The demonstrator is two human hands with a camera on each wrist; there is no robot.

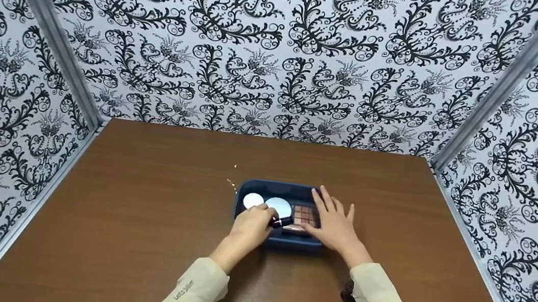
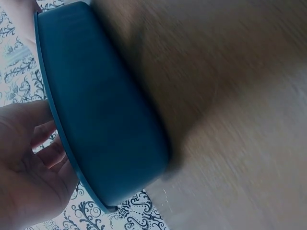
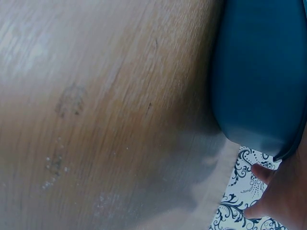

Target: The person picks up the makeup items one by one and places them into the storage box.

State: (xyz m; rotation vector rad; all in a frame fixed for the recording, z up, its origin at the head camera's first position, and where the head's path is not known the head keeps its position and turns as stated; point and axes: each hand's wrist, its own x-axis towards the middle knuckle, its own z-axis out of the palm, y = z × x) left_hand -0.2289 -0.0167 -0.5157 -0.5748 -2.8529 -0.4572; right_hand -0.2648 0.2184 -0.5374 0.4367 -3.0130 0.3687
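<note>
A blue plastic basket [image 1: 291,244] holds a white round item [image 1: 253,200], a larger pale blue disc [image 1: 278,206] and a palette [image 1: 303,213] with brownish square pans. My left hand [image 1: 252,223] pinches a dark tube with a silver band [image 1: 283,222], lipstick-like, over the front of the basket. In the left wrist view the tube is hidden behind the basket wall [image 2: 96,105]. Fingers spread, my right hand [image 1: 336,227] lies over the right rim, its thumb by the palette's lower edge. The right wrist view shows the basket's outer side [image 3: 261,72] close to that hand.
The basket stands on a brown wooden table [image 1: 137,217]. Just left of it lies a curved line of small shiny specks [image 1: 232,185]. Patterned black-and-white walls [image 1: 279,70] rise behind and on both sides. A dark device [image 1: 348,294] sits at the right wrist.
</note>
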